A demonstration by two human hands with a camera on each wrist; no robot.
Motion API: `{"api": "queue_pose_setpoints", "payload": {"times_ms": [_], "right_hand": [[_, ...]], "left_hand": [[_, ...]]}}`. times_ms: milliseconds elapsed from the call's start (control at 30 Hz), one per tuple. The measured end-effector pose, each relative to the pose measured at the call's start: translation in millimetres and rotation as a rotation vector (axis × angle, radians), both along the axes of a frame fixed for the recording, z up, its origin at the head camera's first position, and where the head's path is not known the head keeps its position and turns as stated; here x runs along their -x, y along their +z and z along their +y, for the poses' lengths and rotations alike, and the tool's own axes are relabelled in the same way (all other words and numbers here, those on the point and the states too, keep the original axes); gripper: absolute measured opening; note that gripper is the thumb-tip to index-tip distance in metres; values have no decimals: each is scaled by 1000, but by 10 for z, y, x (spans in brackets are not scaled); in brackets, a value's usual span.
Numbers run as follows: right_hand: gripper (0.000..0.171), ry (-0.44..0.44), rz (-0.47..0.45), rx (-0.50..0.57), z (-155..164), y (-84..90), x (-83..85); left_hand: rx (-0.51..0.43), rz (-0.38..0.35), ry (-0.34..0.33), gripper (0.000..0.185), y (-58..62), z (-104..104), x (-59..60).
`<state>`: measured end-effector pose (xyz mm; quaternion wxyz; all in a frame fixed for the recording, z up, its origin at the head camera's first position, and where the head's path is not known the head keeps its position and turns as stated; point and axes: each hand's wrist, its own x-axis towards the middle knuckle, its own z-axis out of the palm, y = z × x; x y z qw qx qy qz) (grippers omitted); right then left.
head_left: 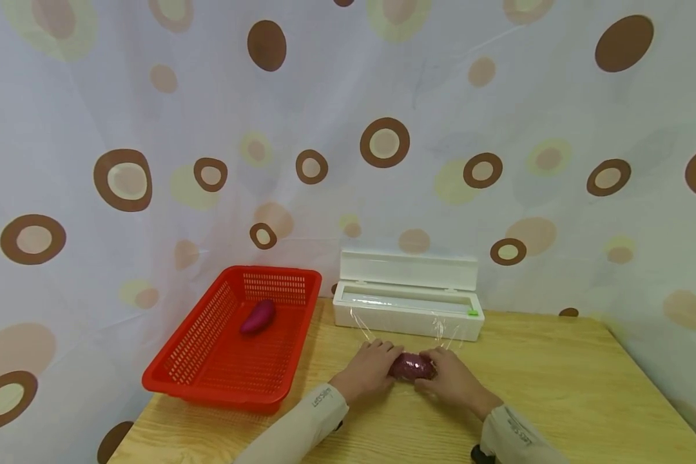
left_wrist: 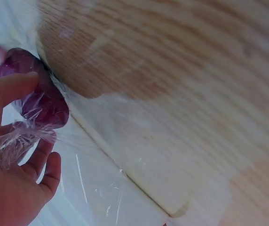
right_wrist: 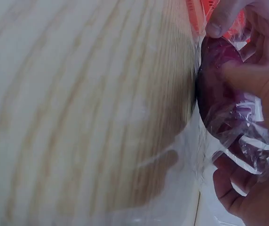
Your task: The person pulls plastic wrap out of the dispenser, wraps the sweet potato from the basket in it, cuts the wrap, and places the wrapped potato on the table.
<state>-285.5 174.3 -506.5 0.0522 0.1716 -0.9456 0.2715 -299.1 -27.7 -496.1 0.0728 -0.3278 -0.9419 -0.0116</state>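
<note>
A purple sweet potato [head_left: 412, 367], wrapped in clear cling film, lies crosswise between the two hands, low over the wooden table. My left hand [head_left: 371, 370] grips its left end, and my right hand [head_left: 454, 379] grips its right end. Both thumbs lie along the near side; in the left wrist view the left thumb [left_wrist: 19, 87] presses against the purple skin. Loose cling film [right_wrist: 247, 141] bunches up at the end by the right palm in the right wrist view. From the potato, more film stretches back toward a white cling film dispenser [head_left: 406, 324] with its lid raised.
Left of the hands stands a red plastic basket [head_left: 232, 394] with slotted walls. Another purple sweet potato [head_left: 259, 316] lies inside it. A green slider [head_left: 473, 313] sits at the dispenser's right end. Behind the table [head_left: 557, 386] hangs a spotted curtain [head_left: 336, 212].
</note>
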Motion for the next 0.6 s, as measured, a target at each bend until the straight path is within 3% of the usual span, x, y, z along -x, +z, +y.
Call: {"api": "queue_pose_setpoints", "payload": {"times_ms": [100, 333, 600], "right_hand": [[55, -5, -4, -7, -10, -12, 5], [53, -9, -8, 31, -4, -22, 27], [55, -47, -45, 120, 52, 5, 98]], "left_hand": [[-39, -16, 24, 59, -27, 6, 30], [-65, -18, 44, 50, -77, 23, 91], [-91, -20, 87, 49, -18, 64, 140]]}}
